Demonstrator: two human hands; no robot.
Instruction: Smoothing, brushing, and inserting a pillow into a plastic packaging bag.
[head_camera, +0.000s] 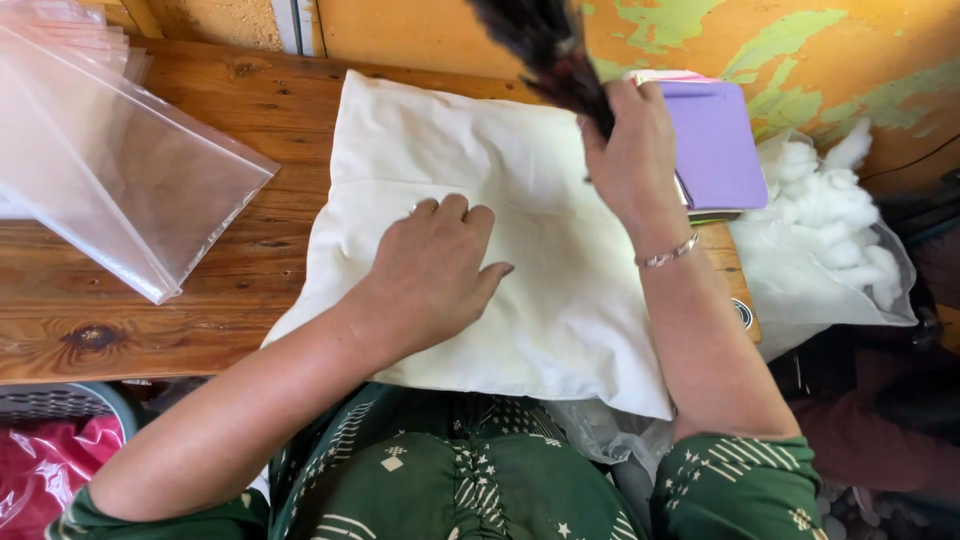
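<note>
Fingers (452, 212) of the left hand (435, 270) lie curled and pressed down on the middle of a cream pillow (520, 300), knuckles bent, thumb stretched out to the right along the cloth. They grip nothing; the hand simply rests flat on the fabric, with the pillow spreading out on every side beneath it.

Above and to the right, the right hand (632, 150) is raised over the pillow's far edge, its fingers closed around the lower end of a dark brush (545, 50) with blackish bristles or feathers that runs up out of the top of the view. A thin silver bracelet (668, 252) circles that wrist.

The pillow lies on a wooden table (150, 310), its near edge hanging over the table's front toward the person's green patterned clothing (470, 480). Just behind the right hand sits a purple pad (715, 140), touching or nearly touching the pillow's far right corner. Beside that, a clear bag of white stuffing (825, 230) rests off the table's right end. Clear plastic bags (110, 170) are stacked at the left of the table, well apart from the pillow. A bit of red plastic (45, 465) shows low at the left.
</note>
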